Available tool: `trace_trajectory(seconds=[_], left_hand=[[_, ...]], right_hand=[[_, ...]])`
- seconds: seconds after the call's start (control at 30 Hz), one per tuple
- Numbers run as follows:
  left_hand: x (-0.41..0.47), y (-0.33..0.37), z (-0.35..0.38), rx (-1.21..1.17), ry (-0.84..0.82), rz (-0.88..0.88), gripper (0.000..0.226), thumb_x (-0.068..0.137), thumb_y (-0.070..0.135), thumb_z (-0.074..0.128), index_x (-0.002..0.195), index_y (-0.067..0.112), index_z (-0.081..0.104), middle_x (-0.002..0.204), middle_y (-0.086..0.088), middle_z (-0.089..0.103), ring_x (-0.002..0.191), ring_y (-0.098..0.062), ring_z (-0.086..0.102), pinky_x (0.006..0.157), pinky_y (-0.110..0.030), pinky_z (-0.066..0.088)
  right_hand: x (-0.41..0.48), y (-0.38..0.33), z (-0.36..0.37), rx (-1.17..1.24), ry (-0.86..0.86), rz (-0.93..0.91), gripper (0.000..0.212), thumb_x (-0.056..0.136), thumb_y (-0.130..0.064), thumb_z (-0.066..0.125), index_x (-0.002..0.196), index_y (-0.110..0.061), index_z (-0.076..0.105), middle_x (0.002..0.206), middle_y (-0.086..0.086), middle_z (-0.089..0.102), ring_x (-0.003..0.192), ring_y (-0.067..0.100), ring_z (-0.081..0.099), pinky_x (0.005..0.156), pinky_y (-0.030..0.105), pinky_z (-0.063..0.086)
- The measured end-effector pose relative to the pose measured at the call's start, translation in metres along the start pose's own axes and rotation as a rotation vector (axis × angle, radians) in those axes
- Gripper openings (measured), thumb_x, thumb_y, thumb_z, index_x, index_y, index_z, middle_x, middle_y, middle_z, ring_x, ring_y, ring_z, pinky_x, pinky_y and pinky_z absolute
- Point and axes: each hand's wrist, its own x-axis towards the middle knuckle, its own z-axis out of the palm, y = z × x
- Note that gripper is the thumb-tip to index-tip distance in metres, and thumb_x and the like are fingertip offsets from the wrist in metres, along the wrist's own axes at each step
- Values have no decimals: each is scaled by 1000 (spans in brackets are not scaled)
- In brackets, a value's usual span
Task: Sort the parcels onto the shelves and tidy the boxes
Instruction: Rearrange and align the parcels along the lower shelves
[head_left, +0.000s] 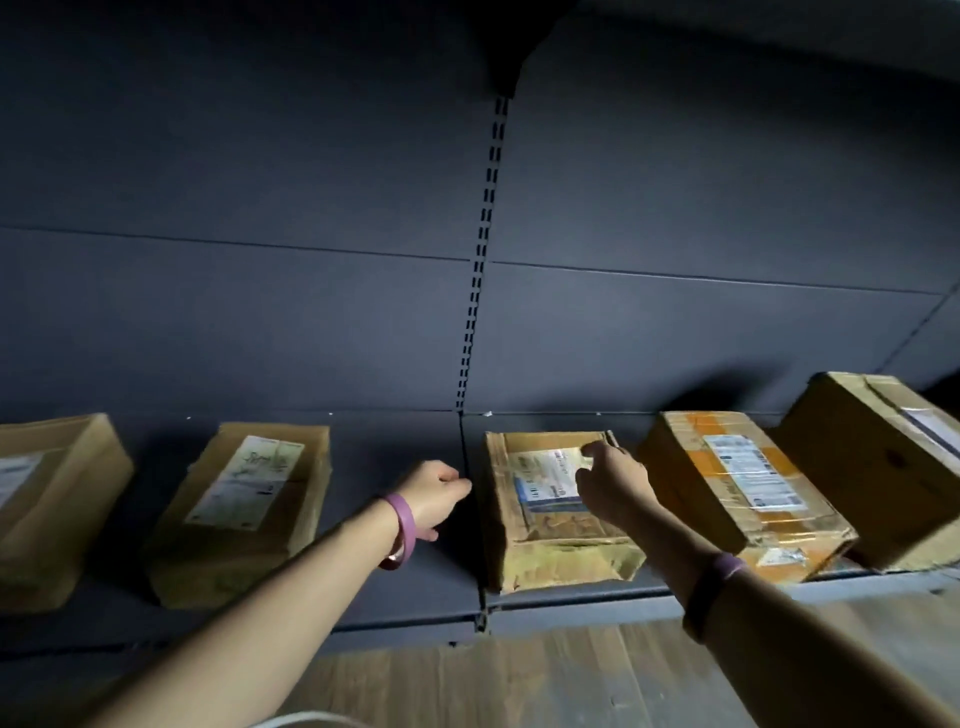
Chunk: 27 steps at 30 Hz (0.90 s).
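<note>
Middle parcel (550, 525) of the row lies flat on the dark shelf (395, 571), just right of the seam in the shelf. An orange-taped parcel (727, 478) sits just beside it on the right. Our right hand (613, 483) rests on its top with the fingers bent onto the label (545, 478); we cannot tell whether they pinch anything. Our left hand (434, 493), fingers curled and holding nothing, hovers just beside its left edge.

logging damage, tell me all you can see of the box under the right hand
The box is crumpled, taped brown cardboard, near edge dented, a white and blue label on top. It lies flat on the dark shelf. The right hand rests on its top; the left hand is beside its left side.
</note>
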Motion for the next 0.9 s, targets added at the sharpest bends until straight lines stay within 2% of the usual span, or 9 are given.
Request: trace_trajectory(seconds=[0.13,0.27,0.33,0.4,0.5,0.67,0.77,0.83,0.9], left_hand=[[10,25,45,19,179,-106,51,98,27,49,145,12,36,124,-9,50,105,-24,48,80,-35,48],[13,36,73,-13,343,-235,52,98,25,50,146,12,34,142,-12,44,122,-31,47,80,-38,46],[11,34,86,21,355,-265,46,98,25,49,141,11,41,126,-9,54,109,-27,54,77,-34,46],[11,29,98,74,342,-238,33,98,22,48,129,11,52,102,-2,58,86,-19,56,74,-31,48],[12,22,104,104,381,-179,24,98,19,47,119,13,57,97,-4,61,78,-18,58,63,-28,51],[12,27,95,38,433,-81,15,94,12,53,103,11,65,87,-6,66,83,-25,64,72,-34,54],[7,34,90,-61,466,-12,12,89,6,60,101,10,60,96,-6,65,94,-26,63,82,-42,55],[2,37,91,-134,478,21,17,85,-3,62,96,9,55,99,-8,63,97,-26,60,86,-47,54],[-1,39,92,-154,495,24,20,83,-8,59,92,8,51,97,-10,59,95,-25,58,82,-44,53]], right_hand=[[33,54,-22,39,-50,27,36,93,-15,42,127,-10,54,126,16,58,116,38,52,93,39,44],[37,85,-17,197,-274,-11,33,97,-26,46,126,-10,52,119,13,62,109,31,60,94,43,51],[36,95,-16,293,-341,-16,32,98,-25,48,126,-10,50,117,12,64,103,26,63,88,40,56],[37,102,-17,350,-357,14,30,99,-21,48,126,-8,50,115,11,64,94,19,62,75,30,55],[39,111,-12,345,-387,1,27,99,-19,47,119,-5,60,105,9,67,91,20,65,77,30,55],[40,119,-17,372,-359,-81,22,97,-13,49,110,-3,64,100,14,70,90,26,69,79,37,59],[36,121,-32,407,-241,-191,16,87,-1,57,97,-9,68,89,9,71,84,25,69,78,38,59],[33,124,-39,442,-164,-193,20,82,1,63,93,-16,62,88,3,67,86,22,66,78,38,57],[31,127,-39,475,-142,-179,31,80,3,66,102,-16,53,93,0,63,90,20,62,73,30,54]])
